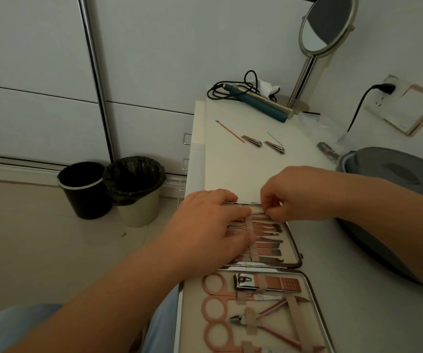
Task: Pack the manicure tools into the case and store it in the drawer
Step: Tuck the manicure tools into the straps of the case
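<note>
An open brown-rimmed manicure case with a cream lining [297, 256] lies on the near part of the white worktop [233, 169], its two halves spread flat and rows of rose-gold tools held under elastic straps. The left hand [205, 225] rests flat on the far half, fingers spread over the tools. The right hand [292, 197] pinches a thin metal tool [255, 212] at that half's far edge. Farther off on the worktop lie two rose-gold nail clippers [262, 143], a slim rose-gold stick [229, 131] and a thin silver pick [274, 138], well apart from the case.
</note>
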### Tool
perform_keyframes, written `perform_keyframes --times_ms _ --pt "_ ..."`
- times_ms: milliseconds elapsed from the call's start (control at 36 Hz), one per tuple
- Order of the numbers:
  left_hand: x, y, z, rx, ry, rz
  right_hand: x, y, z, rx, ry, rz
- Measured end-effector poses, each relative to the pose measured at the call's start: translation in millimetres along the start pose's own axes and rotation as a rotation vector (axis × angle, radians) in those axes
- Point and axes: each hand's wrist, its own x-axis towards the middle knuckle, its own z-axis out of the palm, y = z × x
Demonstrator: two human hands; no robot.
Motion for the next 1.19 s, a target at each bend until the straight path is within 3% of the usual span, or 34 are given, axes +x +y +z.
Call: perform_keyframes --times_ms 611,1194 --pt "-1 2 -3 -0.036 0.042 0.001 1 -8 2 0.141 0.061 -0.017" --pt "-1 -1 1 -0.043 0.081 0.008 1 -5 11 0.106 0.123 -0.034"
